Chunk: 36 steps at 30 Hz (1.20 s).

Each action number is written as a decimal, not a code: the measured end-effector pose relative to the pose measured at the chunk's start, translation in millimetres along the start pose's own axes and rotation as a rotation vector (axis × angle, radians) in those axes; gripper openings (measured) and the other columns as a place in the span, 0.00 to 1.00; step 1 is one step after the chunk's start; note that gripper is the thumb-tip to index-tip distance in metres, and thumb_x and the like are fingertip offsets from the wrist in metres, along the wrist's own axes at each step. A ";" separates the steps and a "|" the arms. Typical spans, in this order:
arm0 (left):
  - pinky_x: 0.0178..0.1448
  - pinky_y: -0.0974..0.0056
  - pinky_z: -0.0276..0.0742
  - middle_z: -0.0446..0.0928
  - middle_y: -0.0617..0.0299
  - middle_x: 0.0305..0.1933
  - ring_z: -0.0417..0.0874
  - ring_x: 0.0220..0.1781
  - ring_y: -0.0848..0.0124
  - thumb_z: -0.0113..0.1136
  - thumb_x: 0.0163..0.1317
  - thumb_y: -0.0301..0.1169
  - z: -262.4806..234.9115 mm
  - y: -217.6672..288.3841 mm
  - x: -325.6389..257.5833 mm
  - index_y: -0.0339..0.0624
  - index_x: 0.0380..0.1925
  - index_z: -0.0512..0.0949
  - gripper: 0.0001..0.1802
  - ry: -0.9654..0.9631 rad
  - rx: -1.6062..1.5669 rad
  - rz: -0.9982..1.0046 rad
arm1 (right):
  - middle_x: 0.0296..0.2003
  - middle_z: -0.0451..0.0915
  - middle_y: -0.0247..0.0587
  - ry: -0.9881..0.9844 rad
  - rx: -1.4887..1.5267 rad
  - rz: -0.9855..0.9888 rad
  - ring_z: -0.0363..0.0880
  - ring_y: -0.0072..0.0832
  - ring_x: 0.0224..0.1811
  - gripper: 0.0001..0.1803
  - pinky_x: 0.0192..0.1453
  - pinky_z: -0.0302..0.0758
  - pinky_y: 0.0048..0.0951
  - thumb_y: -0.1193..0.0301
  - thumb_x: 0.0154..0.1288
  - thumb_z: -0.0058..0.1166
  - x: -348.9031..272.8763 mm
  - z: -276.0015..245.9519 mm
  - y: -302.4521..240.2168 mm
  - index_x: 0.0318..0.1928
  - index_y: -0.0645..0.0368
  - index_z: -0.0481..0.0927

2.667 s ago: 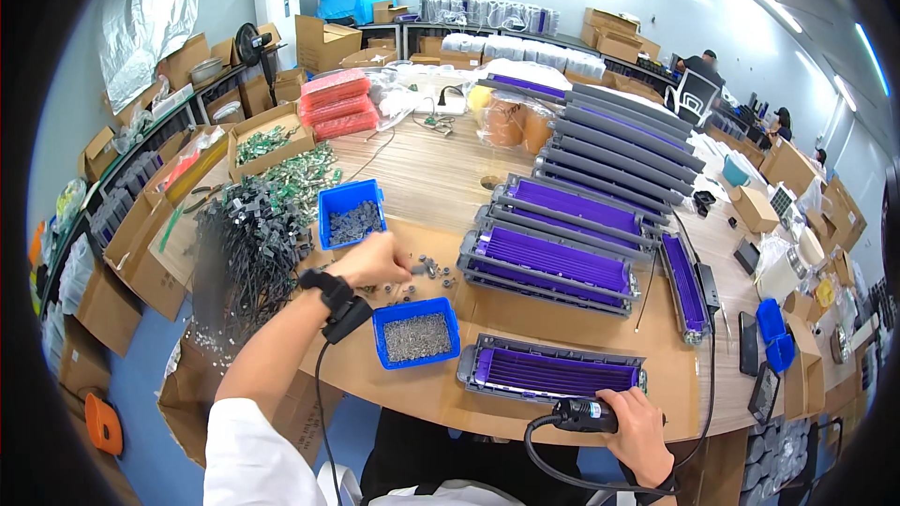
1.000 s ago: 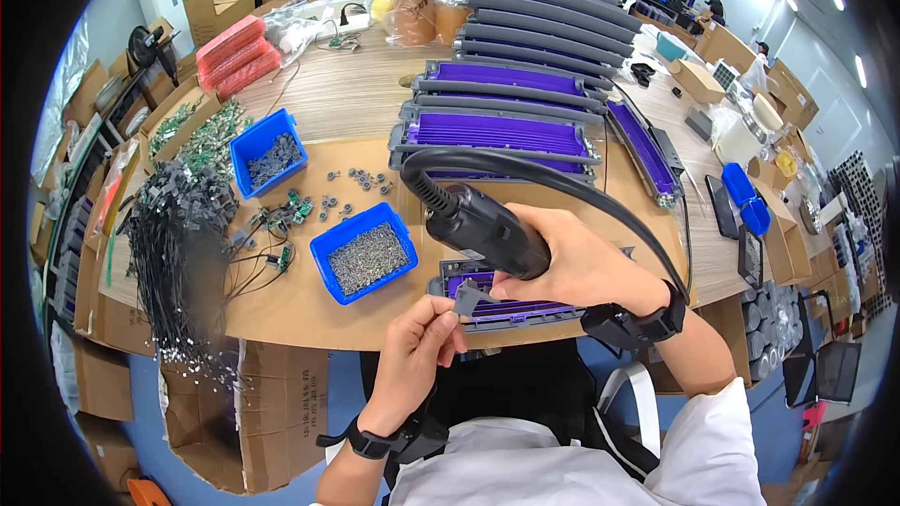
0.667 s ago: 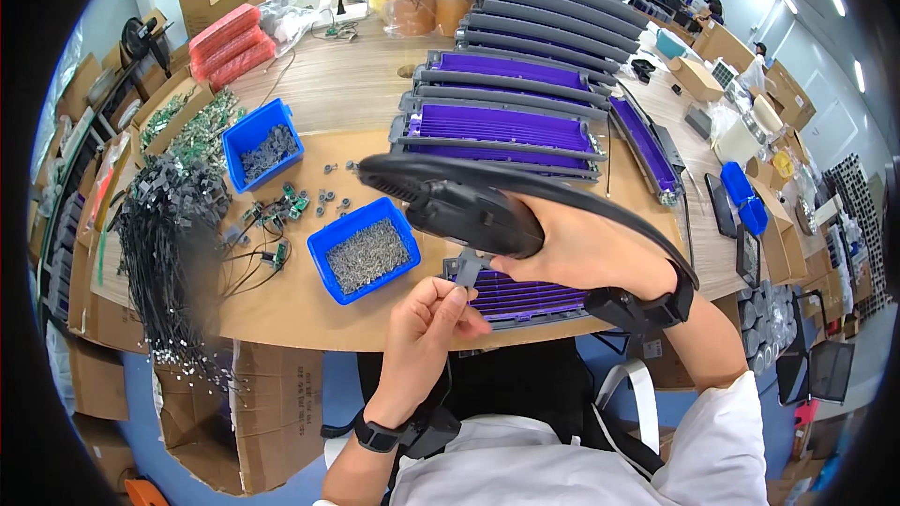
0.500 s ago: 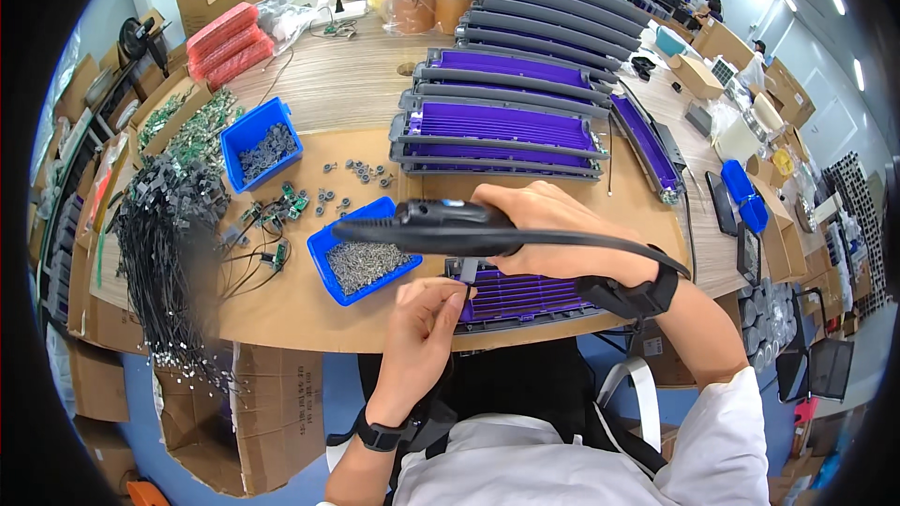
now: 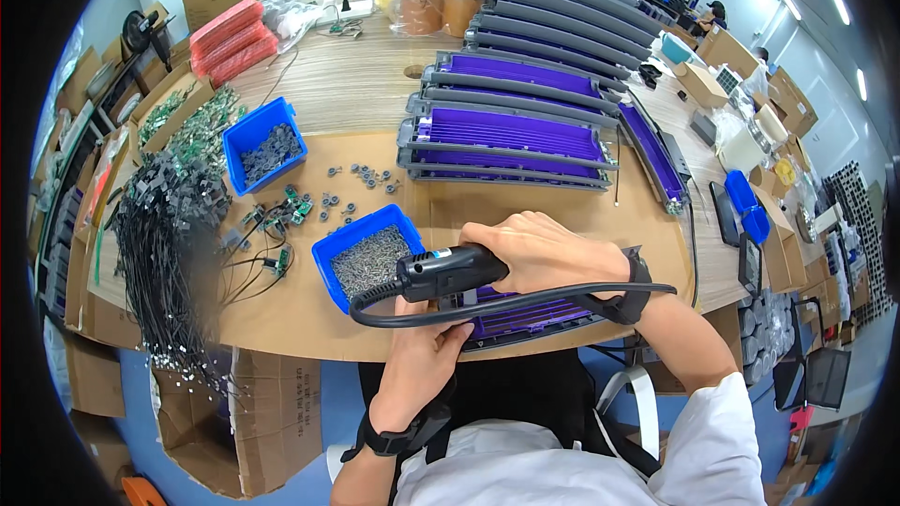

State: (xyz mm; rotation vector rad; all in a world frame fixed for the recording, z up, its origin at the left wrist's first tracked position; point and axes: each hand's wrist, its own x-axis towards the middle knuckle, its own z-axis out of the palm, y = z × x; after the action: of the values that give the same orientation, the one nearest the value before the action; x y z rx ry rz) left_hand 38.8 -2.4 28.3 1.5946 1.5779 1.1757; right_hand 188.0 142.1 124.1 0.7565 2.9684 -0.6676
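My right hand (image 5: 548, 251) is wrapped round a black corded electric screwdriver (image 5: 441, 274). Its thick cable loops over my left fingers and back toward my right wrist. Beneath lies a purple-and-grey slotted panel (image 5: 530, 319) at the table's near edge, partly covered by the tool, cable and right hand. My left hand (image 5: 422, 351) is at the panel's left end, thumb against it and fingers bent. What those fingers grip is hidden by the cable. Just left of the screwdriver stands a blue bin (image 5: 325, 270) of small metal screws.
Another blue bin (image 5: 234, 155) holds grey round parts, with several loose grey rollers (image 5: 370, 173) nearby. Black cables (image 5: 169, 262) and green circuit boards (image 5: 192, 108) crowd the left. Stacked purple-and-grey panels (image 5: 511, 136) fill the back; another panel (image 5: 652, 155) lies right.
The screwdriver has turned and come nearer, its cable end swinging toward me into a loop. My right hand moved slightly left and nearer. My left hand shifted slightly nearer.
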 end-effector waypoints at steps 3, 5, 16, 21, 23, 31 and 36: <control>0.39 0.68 0.76 0.76 0.55 0.46 0.80 0.36 0.70 0.65 0.58 0.20 4.9 -17.7 -0.3 0.30 0.39 0.80 0.09 0.010 -0.173 -0.020 | 0.25 0.79 0.55 0.006 0.023 -0.008 0.79 0.54 0.31 0.19 0.34 0.72 0.45 0.73 0.51 0.63 0.1 -0.1 -0.6 0.43 0.63 0.72; 0.35 0.70 0.75 0.78 0.57 0.39 0.80 0.33 0.73 0.66 0.57 0.21 2.6 -12.8 4.3 0.29 0.38 0.79 0.10 0.002 -0.206 -0.083 | 0.25 0.79 0.55 0.007 0.010 -0.042 0.79 0.54 0.32 0.20 0.35 0.74 0.45 0.73 0.50 0.64 1.3 0.9 2.4 0.42 0.63 0.71; 0.38 0.67 0.74 0.80 0.60 0.31 0.80 0.33 0.71 0.69 0.54 0.20 9.7 -12.6 12.5 0.32 0.43 0.79 0.15 0.199 -0.040 0.080 | 0.26 0.80 0.55 0.040 0.024 -0.048 0.80 0.56 0.35 0.21 0.38 0.77 0.48 0.76 0.49 0.67 5.8 10.3 8.9 0.41 0.64 0.71; 0.44 0.63 0.75 0.79 0.55 0.41 0.79 0.41 0.66 0.71 0.49 0.20 11.3 -5.7 13.8 0.34 0.42 0.80 0.18 0.172 -0.039 -0.032 | 0.30 0.80 0.58 0.035 0.081 0.031 0.79 0.56 0.38 0.21 0.41 0.75 0.47 0.70 0.54 0.65 -2.3 7.8 9.9 0.44 0.65 0.72; 0.50 0.55 0.73 0.79 0.51 0.42 0.77 0.46 0.53 0.72 0.47 0.21 11.9 -4.9 14.1 0.37 0.42 0.80 0.19 0.177 -0.015 0.015 | 0.30 0.80 0.60 0.033 0.101 0.050 0.79 0.57 0.38 0.21 0.41 0.75 0.48 0.69 0.53 0.64 -5.1 5.8 7.5 0.43 0.67 0.72; 0.45 0.68 0.79 0.82 0.60 0.37 0.82 0.41 0.73 0.68 0.46 0.10 6.3 -0.8 12.0 0.32 0.39 0.80 0.18 0.152 -0.210 -0.113 | 0.32 0.79 0.64 0.021 0.269 0.006 0.77 0.61 0.40 0.27 0.42 0.74 0.48 0.64 0.51 0.67 -0.9 11.9 12.8 0.46 0.69 0.73; 0.45 0.65 0.79 0.83 0.55 0.39 0.83 0.40 0.68 0.66 0.46 0.10 6.1 -8.4 9.9 0.31 0.40 0.80 0.18 0.167 -0.280 -0.127 | 0.30 0.80 0.60 0.029 0.276 0.047 0.77 0.58 0.37 0.27 0.40 0.73 0.45 0.63 0.49 0.67 1.4 13.4 7.7 0.45 0.68 0.74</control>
State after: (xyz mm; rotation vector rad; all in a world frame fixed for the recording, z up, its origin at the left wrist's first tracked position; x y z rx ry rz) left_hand 39.5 9.3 20.0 1.2266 1.5132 1.4191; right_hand 189.0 143.4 108.6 0.8516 2.9073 -1.0877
